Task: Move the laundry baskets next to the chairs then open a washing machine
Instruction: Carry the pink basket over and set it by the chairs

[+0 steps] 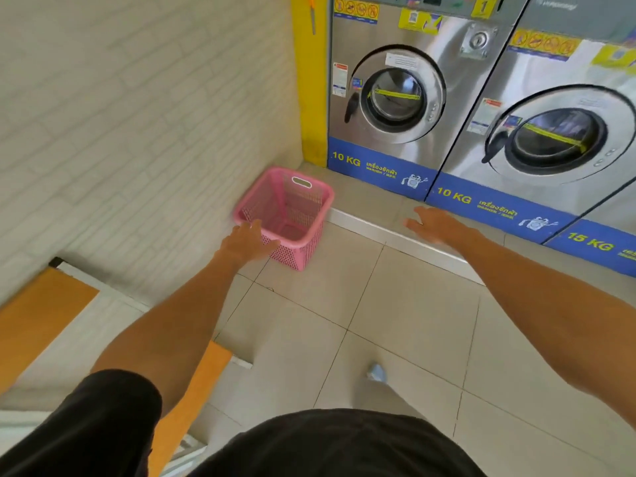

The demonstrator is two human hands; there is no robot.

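Both arms out: left hand open, fingers at pink basket rim by wall, no grip yet; right hand open, empty. Washer door shut, so basket move & opening both left.

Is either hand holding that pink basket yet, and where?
Left hand rests on the near rim of the pink perforated plastic laundry basket; whether the fingers have closed cannot be told. Right hand is open and empty.
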